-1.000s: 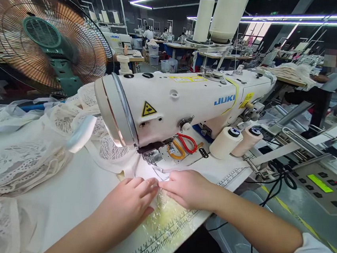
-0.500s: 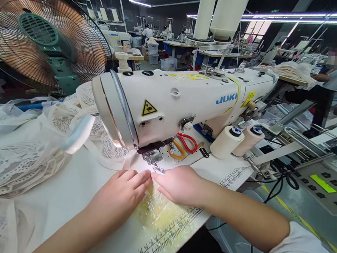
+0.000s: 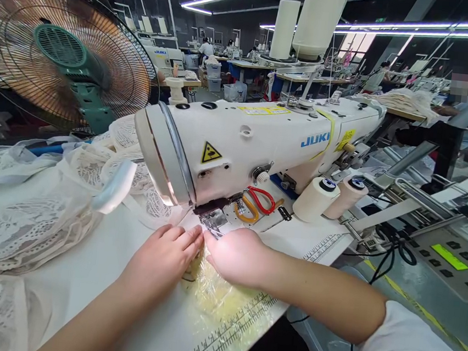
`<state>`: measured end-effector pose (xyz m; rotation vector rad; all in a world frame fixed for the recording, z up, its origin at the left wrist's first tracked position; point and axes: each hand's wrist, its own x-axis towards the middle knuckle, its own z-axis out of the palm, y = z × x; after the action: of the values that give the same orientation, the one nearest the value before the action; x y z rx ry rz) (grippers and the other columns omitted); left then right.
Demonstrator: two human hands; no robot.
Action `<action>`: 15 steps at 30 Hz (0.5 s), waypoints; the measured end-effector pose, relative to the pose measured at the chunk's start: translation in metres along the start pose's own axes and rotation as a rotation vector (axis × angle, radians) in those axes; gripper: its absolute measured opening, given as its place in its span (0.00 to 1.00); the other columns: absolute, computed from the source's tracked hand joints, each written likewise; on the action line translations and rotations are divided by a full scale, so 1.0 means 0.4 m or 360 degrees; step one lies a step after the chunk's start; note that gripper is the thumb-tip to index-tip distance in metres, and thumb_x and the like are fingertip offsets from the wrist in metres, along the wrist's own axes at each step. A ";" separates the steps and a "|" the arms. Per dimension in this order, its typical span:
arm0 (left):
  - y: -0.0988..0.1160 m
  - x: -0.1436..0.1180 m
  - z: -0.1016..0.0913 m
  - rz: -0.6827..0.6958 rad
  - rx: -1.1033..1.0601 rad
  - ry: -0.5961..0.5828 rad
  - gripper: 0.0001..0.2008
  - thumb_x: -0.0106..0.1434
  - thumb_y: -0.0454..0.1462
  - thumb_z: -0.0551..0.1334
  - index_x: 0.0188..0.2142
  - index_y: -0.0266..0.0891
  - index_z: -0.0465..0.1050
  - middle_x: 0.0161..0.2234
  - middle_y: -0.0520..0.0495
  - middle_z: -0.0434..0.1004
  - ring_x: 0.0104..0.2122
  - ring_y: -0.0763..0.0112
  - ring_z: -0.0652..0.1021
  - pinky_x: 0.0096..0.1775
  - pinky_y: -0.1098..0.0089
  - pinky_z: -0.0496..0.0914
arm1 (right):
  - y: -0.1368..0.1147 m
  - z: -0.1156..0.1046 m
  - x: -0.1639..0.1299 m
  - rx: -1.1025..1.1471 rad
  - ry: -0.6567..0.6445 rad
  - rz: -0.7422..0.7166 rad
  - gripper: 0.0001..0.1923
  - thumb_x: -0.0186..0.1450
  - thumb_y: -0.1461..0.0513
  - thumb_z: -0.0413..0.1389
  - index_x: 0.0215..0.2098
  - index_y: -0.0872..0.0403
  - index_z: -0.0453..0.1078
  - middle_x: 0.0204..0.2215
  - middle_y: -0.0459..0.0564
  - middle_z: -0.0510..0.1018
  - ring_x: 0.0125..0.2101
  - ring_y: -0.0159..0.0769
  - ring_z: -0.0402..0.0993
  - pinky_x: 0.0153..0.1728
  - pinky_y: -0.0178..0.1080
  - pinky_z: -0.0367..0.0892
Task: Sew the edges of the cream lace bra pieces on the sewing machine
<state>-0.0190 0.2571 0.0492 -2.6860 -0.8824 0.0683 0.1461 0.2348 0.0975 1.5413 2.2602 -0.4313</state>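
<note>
both hands have slid forward, left hand [image 3: 164,257] and right hand [image 3: 237,256] pressing flat, ungripped, on the fabric [image 3: 195,232]. presser foot [image 3: 213,221] just beyond the fingertips; feeding looks underway, next needs steady guiding.

1. "JUKI" in blue letters stands on the side of the white industrial sewing machine [image 3: 262,145].
2. A yellow triangular warning sticker [image 3: 210,153] with a black symbol sits on the same machine's front.
3. A printed ruler scale [image 3: 226,337] runs along the white table edge; its numbers are too small to read.
4. Yellow labels on the machine's top and side cannot be read.
</note>
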 end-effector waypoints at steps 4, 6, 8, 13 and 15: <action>0.000 0.010 -0.014 -0.0090 0.0020 -0.0116 0.25 0.60 0.24 0.47 0.52 0.37 0.72 0.53 0.43 0.74 0.41 0.57 0.76 0.46 0.58 0.67 | -0.004 0.006 0.003 -0.0036 -0.0017 0.0014 0.35 0.65 0.63 0.50 0.68 0.62 0.43 0.36 0.62 0.80 0.35 0.48 0.76 0.31 0.44 0.68; 0.001 0.013 -0.018 -0.0153 0.0038 -0.0150 0.25 0.60 0.24 0.47 0.52 0.38 0.72 0.53 0.43 0.74 0.41 0.57 0.76 0.46 0.59 0.67 | -0.004 0.012 0.004 -0.0063 -0.0011 0.0024 0.35 0.66 0.62 0.50 0.68 0.61 0.42 0.34 0.61 0.80 0.32 0.47 0.76 0.28 0.42 0.67; 0.001 0.014 -0.015 -0.0190 0.0073 -0.0156 0.24 0.61 0.25 0.48 0.52 0.37 0.72 0.53 0.43 0.74 0.41 0.57 0.76 0.46 0.59 0.67 | -0.002 0.020 0.003 -0.0079 -0.0003 0.0028 0.34 0.66 0.62 0.49 0.68 0.60 0.43 0.33 0.61 0.80 0.31 0.45 0.76 0.26 0.41 0.66; -0.012 0.014 0.013 -0.0262 0.0096 -0.0102 0.22 0.62 0.27 0.49 0.53 0.35 0.71 0.53 0.40 0.74 0.43 0.54 0.76 0.46 0.55 0.69 | 0.005 0.048 -0.003 -0.0059 0.0109 0.0005 0.31 0.66 0.63 0.49 0.66 0.59 0.49 0.32 0.59 0.80 0.29 0.44 0.76 0.23 0.39 0.64; -0.018 0.014 0.026 -0.0325 0.0065 -0.0057 0.22 0.61 0.27 0.50 0.53 0.36 0.71 0.52 0.39 0.75 0.45 0.52 0.76 0.46 0.53 0.69 | 0.010 0.064 -0.004 -0.0040 0.0209 -0.0016 0.28 0.67 0.62 0.48 0.65 0.58 0.53 0.33 0.58 0.79 0.30 0.43 0.76 0.23 0.38 0.64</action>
<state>-0.0200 0.2688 0.0417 -2.5494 -1.1486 0.0874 0.1539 0.2235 0.0753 1.5892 2.3628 -0.3114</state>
